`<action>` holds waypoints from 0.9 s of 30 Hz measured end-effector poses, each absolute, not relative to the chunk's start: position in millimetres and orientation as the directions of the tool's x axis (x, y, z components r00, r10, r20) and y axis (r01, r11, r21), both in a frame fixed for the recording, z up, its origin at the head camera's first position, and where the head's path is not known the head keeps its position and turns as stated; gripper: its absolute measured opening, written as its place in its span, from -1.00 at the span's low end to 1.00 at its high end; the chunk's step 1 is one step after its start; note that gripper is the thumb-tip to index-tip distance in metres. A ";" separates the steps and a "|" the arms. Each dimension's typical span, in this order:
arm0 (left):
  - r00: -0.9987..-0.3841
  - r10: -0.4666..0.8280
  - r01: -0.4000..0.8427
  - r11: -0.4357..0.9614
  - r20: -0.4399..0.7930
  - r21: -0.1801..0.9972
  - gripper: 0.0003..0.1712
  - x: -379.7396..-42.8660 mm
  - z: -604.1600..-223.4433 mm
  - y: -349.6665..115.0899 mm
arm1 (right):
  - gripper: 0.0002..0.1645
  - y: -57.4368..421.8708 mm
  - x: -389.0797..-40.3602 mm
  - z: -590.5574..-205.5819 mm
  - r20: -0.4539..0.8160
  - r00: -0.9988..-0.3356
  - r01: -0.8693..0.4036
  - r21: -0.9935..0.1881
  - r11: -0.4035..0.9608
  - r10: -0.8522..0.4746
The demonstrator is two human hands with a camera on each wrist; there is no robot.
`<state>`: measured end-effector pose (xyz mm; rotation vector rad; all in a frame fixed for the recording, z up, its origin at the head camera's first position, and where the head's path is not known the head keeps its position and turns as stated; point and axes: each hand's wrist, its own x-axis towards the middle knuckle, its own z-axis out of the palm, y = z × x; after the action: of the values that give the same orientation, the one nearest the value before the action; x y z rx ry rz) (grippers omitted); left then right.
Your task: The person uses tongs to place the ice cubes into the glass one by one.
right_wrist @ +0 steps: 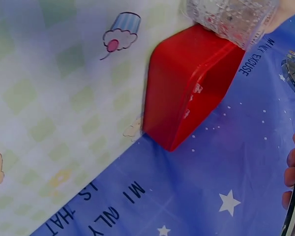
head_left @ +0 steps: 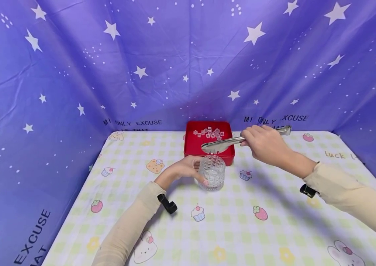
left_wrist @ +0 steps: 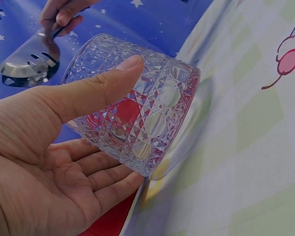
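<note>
Just below the centre of the head view, my left hand (head_left: 185,168) holds the clear, patterned glass cup (head_left: 213,173) by its side. My right hand (head_left: 267,145) grips the long silver metal tongs (head_left: 229,141); a small clear piece (left_wrist: 38,78) seems between their heads. I should squeeze evenly until these are well above the opening.
</note>
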<state>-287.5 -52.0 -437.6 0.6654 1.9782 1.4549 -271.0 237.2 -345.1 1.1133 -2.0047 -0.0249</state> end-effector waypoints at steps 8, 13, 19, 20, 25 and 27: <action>-0.699 0.699 0.064 0.273 -0.153 0.960 -0.22 -288.1 -439.2 -52.1 | -0.44 239.3 -267.7 -351.9 0.630 -0.286 -0.686 0.391 0.613 -0.722; -0.696 0.703 0.068 0.270 -0.149 0.960 -0.23 -288.3 -437.3 -53.1 | -0.46 239.6 -267.5 -351.8 0.631 -0.279 -0.685 0.399 0.610 -0.724; -0.695 0.703 0.059 0.266 -0.151 0.962 -0.21 -289.4 -436.1 -54.0 | -0.45 239.0 -267.5 -351.3 0.634 -0.278 -0.681 0.401 0.613 -0.722; -0.696 0.702 0.059 0.268 -0.153 0.962 -0.20 -289.7 -436.3 -54.1 | -0.45 238.7 -267.4 -351.4 0.634 -0.279 -0.681 0.399 0.614 -0.722; -0.697 0.700 0.062 0.275 -0.155 0.960 -0.21 -289.5 -437.3 -53.9 | -0.43 237.0 -266.8 -353.1 0.630 -0.290 -0.689 0.385 0.614 -0.720; -0.699 0.698 0.061 0.277 -0.158 0.959 -0.19 -289.1 -437.6 -53.7 | -0.43 236.4 -266.3 -354.3 0.627 -0.293 -0.694 0.380 0.612 -0.722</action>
<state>-289.1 -53.7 -437.6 0.6797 1.9811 1.4503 -266.3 236.4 -354.3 1.1144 -2.0347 -0.0440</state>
